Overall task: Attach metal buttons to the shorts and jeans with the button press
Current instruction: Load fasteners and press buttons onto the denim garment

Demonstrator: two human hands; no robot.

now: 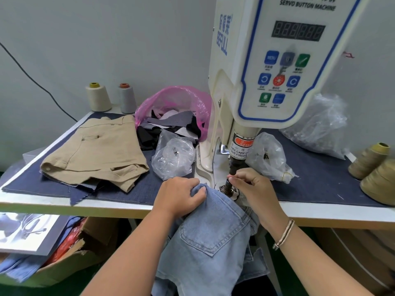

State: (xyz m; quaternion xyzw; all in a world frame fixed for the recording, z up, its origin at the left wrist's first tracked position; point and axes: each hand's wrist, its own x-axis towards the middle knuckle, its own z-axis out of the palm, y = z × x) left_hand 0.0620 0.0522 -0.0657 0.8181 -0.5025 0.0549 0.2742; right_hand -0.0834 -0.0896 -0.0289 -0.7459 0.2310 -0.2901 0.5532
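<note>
The shorts [94,152] lie aside on the worktop [320,180]. The left hand [179,195] bunches the jeans [213,236]; the right hand [254,189] pinches something tiny under the press [237,163]. Jeans button not done yet, I think.

Bright, even indoor light with soft, faint shadows. Wide-angle bending curves the desk [119,207] edge and press [275,60]. Corners blur; plastic bags [174,155] glare slightly.

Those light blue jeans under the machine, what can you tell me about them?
The jeans are pale, washed denim with a stitched patch pocket facing up. They hang off the table's front edge, top end lifted onto the button press. The left hand grips a bunched fold; the right hand pinches at the die beside them.
</note>
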